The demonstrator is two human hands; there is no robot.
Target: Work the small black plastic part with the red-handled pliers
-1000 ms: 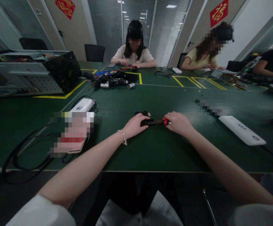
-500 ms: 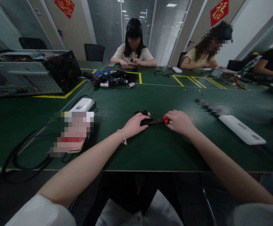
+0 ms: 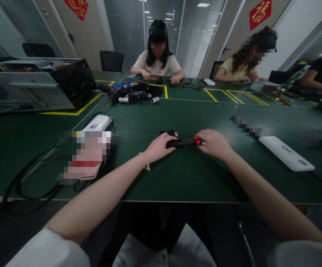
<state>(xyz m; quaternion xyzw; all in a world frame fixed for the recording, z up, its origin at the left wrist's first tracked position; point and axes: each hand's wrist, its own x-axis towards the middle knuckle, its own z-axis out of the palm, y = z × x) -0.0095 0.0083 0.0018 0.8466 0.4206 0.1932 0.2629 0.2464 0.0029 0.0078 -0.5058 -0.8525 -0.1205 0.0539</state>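
My left hand [image 3: 158,149] is closed on a small black part [image 3: 173,144] low over the green table [image 3: 177,178]. My right hand [image 3: 215,142] grips a red-handled tool [image 3: 189,142], whose slim dark metal end points left and meets the black part. Whether this tool is a pair of pliers I cannot tell, as my fingers cover most of the handle. Just behind my left fingers lies another small black piece [image 3: 168,132], partly hidden.
A white power bank [image 3: 98,124] and a blurred-out phone [image 3: 87,159] with black cables lie to the left. Another white power bank [image 3: 287,152] is at right. Beyond are a black cable pile [image 3: 138,94], an open computer case [image 3: 30,89] and co-workers.
The red-handled tool and my right hand have shifted slightly right. My left hand stays on the black part. Across the table, a co-worker's hands have moved farther apart.
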